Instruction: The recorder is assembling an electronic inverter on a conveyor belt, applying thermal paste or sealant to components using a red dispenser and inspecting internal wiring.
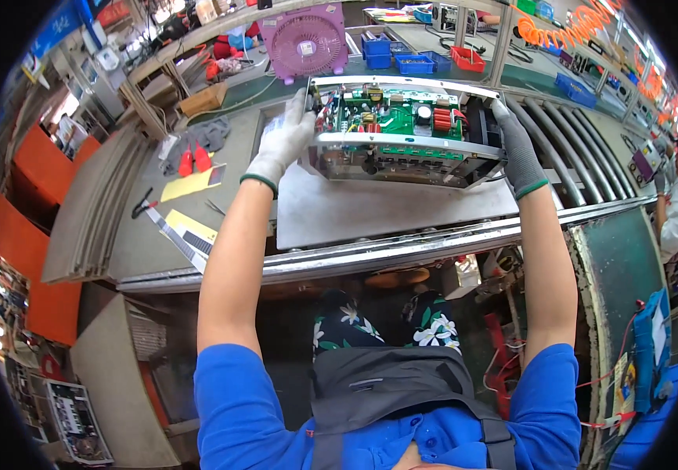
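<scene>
Between my two hands is an open metal-framed machine chassis (pixel 402 160), tilted so that its inside shows. A green circuit board (pixel 398 113) with red, black and white parts fills it. My left hand (pixel 286 139), in a white glove with a green cuff, grips the chassis's left end. On the right end my right hand (pixel 521 149), in a grey glove, is closed round the frame; its fingertips are partly hidden. Below the chassis lies a pale flat sheet (pixel 386 211) on the bench.
Bench rollers (pixel 570 149) run to the right. Left of the sheet lie red-handled pliers (pixel 194 159), yellow paper (pixel 186 186) and a grey cloth (pixel 202 137). A purple fan (pixel 305 43) stands behind, beside blue bins (pixel 415 64) and a red bin (pixel 467 59). Another person (pixel 677 196) works at far right.
</scene>
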### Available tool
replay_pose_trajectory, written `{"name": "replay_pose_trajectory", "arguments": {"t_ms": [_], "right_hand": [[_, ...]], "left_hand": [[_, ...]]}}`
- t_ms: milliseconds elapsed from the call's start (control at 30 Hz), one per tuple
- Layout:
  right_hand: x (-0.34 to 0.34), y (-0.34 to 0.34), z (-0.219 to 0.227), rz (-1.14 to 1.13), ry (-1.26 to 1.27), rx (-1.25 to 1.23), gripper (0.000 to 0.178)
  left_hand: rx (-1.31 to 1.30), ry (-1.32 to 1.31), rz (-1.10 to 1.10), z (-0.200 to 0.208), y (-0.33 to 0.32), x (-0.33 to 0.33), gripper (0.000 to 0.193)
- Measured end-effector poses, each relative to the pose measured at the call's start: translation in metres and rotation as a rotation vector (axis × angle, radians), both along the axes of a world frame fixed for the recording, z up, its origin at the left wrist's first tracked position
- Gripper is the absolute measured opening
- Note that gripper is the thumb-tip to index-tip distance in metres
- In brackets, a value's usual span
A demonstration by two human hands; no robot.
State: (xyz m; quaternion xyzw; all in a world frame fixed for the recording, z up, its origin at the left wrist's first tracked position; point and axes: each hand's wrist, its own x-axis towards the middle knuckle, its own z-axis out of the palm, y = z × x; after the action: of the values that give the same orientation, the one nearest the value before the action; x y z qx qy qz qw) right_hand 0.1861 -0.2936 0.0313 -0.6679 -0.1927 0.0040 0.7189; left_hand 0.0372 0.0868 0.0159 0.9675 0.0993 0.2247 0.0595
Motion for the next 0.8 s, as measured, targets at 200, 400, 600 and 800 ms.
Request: {"name": "replay_pose_trajectory", "arguments": {"t_ms": [200, 400, 600, 800], "right_hand": [[0.015, 0.001, -0.017, -0.009, -0.043, -0.077, 0.061], [0.031, 0.003, -0.027, -0.034, -0.104, -0.169, 0.052], [0.026, 0.001, -0.027, -0.027, -0.173, -0.151, 0.048], [-0.005, -0.017, -0.04, -0.032, -0.173, -0.137, 0.063]], "left_hand": [[-0.209, 0.008, 0.129, 0.004, 0.0, 0.011, 0.063], [-0.151, 0.022, 0.133, 0.011, -0.004, 0.007, 0.063], [-0.149, -0.05, 0.162, 0.005, -0.004, 0.013, 0.062], [0.131, -0.052, 0.039, -0.006, -0.018, -0.024, 0.062]]}}
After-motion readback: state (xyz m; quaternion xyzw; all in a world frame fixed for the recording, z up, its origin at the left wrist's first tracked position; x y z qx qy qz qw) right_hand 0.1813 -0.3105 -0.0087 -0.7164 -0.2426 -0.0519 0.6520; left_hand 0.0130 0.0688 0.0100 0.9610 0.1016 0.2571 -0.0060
